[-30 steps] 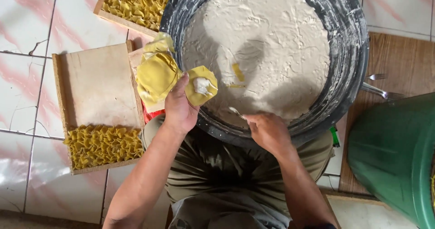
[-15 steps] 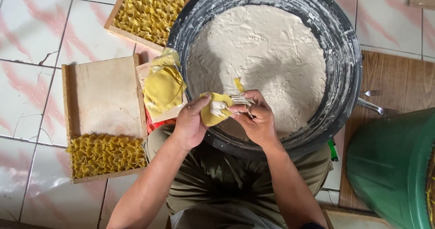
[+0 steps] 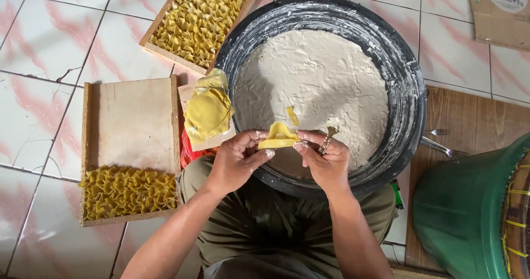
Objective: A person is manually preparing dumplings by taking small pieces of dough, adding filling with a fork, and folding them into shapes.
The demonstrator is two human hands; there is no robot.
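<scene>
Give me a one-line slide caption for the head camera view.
Both hands, left hand and right hand, fold a yellow wrapper over a basin of pale filling.

Right hand (image 3: 326, 160) left basin, joined left hand (image 3: 237, 160); both now pinch yellow wrapper (image 3: 277, 136) folded shut.

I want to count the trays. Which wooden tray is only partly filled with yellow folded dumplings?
The flat rectangular wooden tray left of the person's knee: dumplings fill only its near end, bare board beyond. The wooden tray at the top is packed full.
</scene>
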